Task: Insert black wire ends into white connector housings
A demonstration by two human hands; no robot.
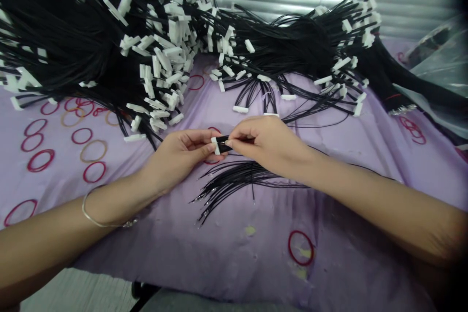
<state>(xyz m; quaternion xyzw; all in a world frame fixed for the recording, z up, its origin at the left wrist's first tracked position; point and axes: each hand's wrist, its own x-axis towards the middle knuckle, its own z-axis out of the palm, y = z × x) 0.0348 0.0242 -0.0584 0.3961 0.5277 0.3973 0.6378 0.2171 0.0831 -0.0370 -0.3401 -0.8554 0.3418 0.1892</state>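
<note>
Between thumb and fingers, my left hand [179, 151] pinches a small white connector housing [215, 146]. Black wires [222, 144] run out of its right side toward my right hand [270, 141]. My right hand is closed, its thumb and forefinger pinching a thin black wire right beside the housing; the wire's tip is too small to make out clearly. Just below both hands lies a bundle of loose black wires [226, 183] with small metal ends, fanned to the left. The right forearm covers part of that bundle's right side.
A big heap of black cables with white connectors [161, 63] fills the back left. Another cable pile [292, 44] lies at the back centre. Red rubber bands [40, 161] are scattered over the purple cloth [237, 263]. A clear plastic bag [446, 63] is at the right.
</note>
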